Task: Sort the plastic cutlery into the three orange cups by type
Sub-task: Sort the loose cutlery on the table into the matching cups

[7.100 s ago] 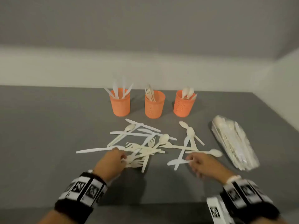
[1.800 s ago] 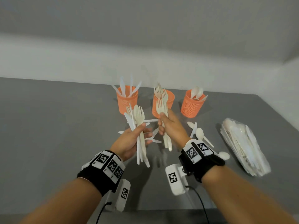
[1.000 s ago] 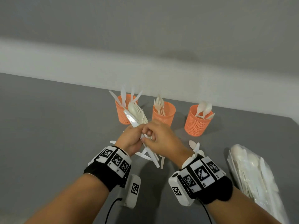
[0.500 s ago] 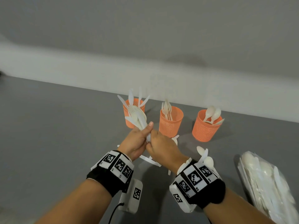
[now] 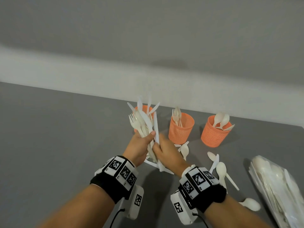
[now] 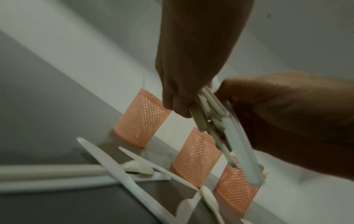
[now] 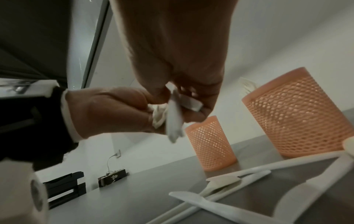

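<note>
Three orange mesh cups stand in a row: the left cup (image 5: pixel 144 109) holds knives, the middle cup (image 5: pixel 181 130) forks, the right cup (image 5: pixel 213 135) spoons. My left hand (image 5: pixel 147 139) grips a mixed bundle of forks and knives (image 5: pixel 141 124) upright in front of the left cup. My right hand (image 5: pixel 158 143) touches it and pinches one white knife (image 5: pixel 156 127) at the bundle's right side. In the right wrist view the right hand's fingers (image 7: pixel 191 97) pinch that knife (image 7: pixel 173 119) beside my left hand (image 7: pixel 107 109). The left wrist view shows the bundle's handles (image 6: pixel 208 112).
Loose spoons (image 5: pixel 221 168) lie on the grey table right of my hands, one near the middle cup (image 5: pixel 184 148). Two knives (image 5: pixel 154 165) lie under my hands. A clear bag of cutlery (image 5: pixel 276 186) sits at the far right. A wall runs behind the cups.
My right hand dropped its forks into the middle cup, came over to the left hand's bundle, and now pinches one knife that stands apart from the rest. Both hands stayed before the left cup.
</note>
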The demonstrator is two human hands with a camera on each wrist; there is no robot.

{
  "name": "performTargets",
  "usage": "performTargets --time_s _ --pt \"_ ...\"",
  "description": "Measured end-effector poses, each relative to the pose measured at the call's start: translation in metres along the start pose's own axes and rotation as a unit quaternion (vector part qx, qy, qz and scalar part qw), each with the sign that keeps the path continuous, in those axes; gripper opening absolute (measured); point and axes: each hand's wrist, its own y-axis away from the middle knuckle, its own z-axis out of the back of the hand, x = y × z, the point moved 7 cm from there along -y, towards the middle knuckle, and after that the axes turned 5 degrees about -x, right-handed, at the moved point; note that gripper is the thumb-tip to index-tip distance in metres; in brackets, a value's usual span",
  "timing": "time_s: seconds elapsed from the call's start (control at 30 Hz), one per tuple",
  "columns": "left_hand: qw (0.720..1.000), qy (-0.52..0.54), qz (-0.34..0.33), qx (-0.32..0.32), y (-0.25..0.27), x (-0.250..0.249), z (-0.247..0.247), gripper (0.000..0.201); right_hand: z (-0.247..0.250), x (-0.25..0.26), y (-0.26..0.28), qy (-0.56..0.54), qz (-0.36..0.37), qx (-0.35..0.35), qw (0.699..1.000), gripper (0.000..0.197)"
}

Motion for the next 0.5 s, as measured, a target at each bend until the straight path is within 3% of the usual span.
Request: performTargets --time_s 0.17,0.33,0.5 --pt "0.998 -0.053 -0.009 0.010 0.000 -0.012 0.016 0.025 -0.006 0.004 -0.005 -0.028 -0.010 0.003 1.000 0.026" --pt "0.999 -0.034 0.012 -0.016 -0.007 -0.018 0.041 0.015 0.018 0.010 -0.032 -0.092 -0.026 -0.055 0.994 0.025" --pt "1.000 0.015 0.012 0.020 -0.009 -0.034 0.056 0.008 0.046 0.031 -0.090 -0.269 -0.022 -0.147 0.951 0.018"
